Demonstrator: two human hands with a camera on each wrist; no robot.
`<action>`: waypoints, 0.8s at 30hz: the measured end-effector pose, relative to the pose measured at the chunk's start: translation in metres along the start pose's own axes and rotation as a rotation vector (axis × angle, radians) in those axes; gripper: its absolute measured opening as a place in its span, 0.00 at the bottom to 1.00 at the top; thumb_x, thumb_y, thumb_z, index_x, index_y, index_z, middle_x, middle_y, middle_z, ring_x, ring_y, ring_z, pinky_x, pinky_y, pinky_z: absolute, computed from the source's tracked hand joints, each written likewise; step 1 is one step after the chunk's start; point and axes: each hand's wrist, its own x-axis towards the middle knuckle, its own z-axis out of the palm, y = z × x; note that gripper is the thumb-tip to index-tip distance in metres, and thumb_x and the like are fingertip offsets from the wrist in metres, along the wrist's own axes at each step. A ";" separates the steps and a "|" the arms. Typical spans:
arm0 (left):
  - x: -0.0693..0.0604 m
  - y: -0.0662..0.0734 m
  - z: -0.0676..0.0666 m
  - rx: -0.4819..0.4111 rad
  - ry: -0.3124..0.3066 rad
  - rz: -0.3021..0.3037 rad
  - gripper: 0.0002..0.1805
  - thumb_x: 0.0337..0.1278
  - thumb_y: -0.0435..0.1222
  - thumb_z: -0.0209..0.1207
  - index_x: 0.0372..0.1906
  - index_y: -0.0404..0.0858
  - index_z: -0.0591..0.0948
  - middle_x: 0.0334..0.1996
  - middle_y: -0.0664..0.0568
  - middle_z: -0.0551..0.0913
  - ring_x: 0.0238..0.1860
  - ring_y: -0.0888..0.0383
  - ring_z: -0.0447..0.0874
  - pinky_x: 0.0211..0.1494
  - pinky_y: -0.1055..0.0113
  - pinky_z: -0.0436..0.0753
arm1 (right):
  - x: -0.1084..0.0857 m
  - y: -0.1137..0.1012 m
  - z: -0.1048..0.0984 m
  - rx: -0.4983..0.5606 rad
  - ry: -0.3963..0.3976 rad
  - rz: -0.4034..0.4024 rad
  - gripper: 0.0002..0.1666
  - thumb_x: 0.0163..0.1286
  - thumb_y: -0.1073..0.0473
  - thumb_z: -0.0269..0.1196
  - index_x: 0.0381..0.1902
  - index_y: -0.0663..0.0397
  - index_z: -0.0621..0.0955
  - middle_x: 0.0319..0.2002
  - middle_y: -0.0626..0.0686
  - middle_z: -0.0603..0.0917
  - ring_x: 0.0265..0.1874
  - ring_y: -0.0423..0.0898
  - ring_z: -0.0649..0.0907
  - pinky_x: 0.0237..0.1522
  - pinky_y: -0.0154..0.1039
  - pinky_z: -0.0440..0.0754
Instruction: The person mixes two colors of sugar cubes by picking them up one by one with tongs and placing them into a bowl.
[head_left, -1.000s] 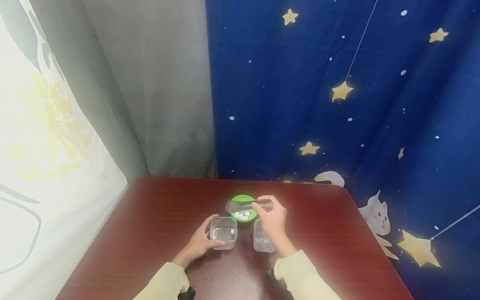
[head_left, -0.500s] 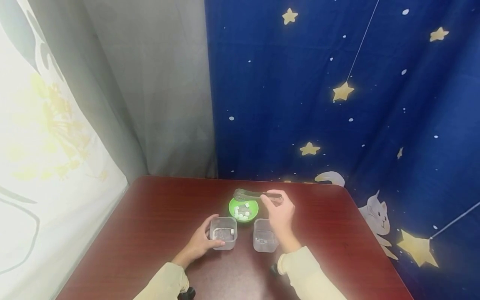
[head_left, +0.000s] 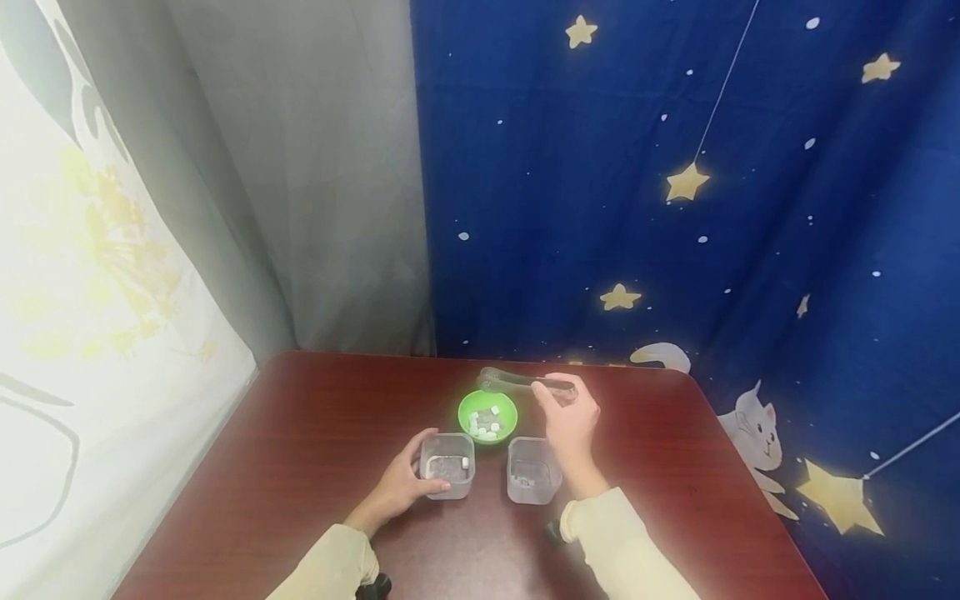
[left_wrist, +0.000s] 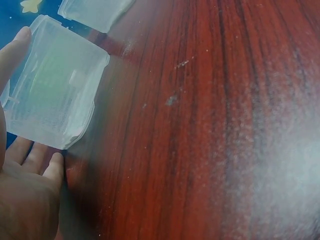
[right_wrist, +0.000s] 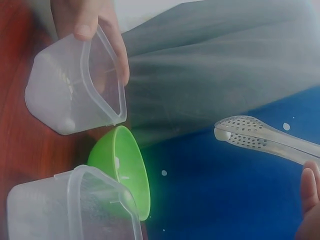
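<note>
My left hand (head_left: 399, 483) grips a clear plastic container (head_left: 447, 492) by its side, thumb on the near wall. One small white cube (head_left: 465, 463) lies inside it. My right hand (head_left: 573, 425) holds perforated tongs (right_wrist: 247, 132) above and beyond the green bowl (head_left: 511, 412), arms pointing left. At the tongs' tip, in the right wrist view, a small white piece (right_wrist: 223, 134) is pinched. Several white cubes (head_left: 483, 429) sit in the bowl. Just below my right hand stands a second clear container (head_left: 534, 495); small pale marks show at its bottom, too unclear to name.
Everything stands on a dark red wooden table (head_left: 337, 400). The two containers are side by side in front of the bowl. A grey curtain (head_left: 337, 208) and a blue starry curtain (head_left: 555, 208) hang behind the table's far edge.
My right hand has lifted the tongs up and to the right, away from over the bowl, so the cubes in it show more. The left hand and its container have stayed put.
</note>
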 end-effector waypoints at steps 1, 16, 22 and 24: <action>0.000 -0.001 0.000 0.002 -0.002 -0.003 0.51 0.37 0.23 0.73 0.71 0.29 0.59 0.60 0.27 0.67 0.54 0.28 0.73 0.43 0.68 0.81 | 0.000 0.000 -0.001 0.000 0.001 -0.001 0.13 0.54 0.57 0.75 0.37 0.51 0.84 0.28 0.52 0.88 0.28 0.45 0.87 0.23 0.34 0.81; 0.005 -0.029 0.003 -0.026 0.027 -0.001 0.53 0.34 0.24 0.75 0.71 0.38 0.62 0.62 0.35 0.70 0.55 0.35 0.75 0.46 0.64 0.82 | -0.004 0.007 -0.007 -0.033 0.001 0.005 0.13 0.54 0.57 0.75 0.37 0.51 0.85 0.28 0.51 0.87 0.29 0.45 0.85 0.25 0.33 0.80; 0.002 -0.029 0.004 -0.028 0.026 0.001 0.52 0.35 0.24 0.75 0.71 0.37 0.62 0.61 0.34 0.70 0.55 0.34 0.75 0.45 0.67 0.82 | -0.011 0.008 -0.009 -0.010 -0.053 0.049 0.15 0.54 0.56 0.75 0.38 0.52 0.84 0.29 0.52 0.87 0.29 0.44 0.85 0.27 0.34 0.81; 0.001 -0.029 0.005 -0.026 0.027 0.005 0.52 0.35 0.24 0.75 0.71 0.36 0.61 0.61 0.34 0.69 0.55 0.34 0.75 0.45 0.66 0.82 | -0.013 0.009 -0.008 0.005 -0.085 0.061 0.16 0.54 0.56 0.75 0.38 0.53 0.84 0.30 0.53 0.87 0.29 0.45 0.85 0.29 0.34 0.82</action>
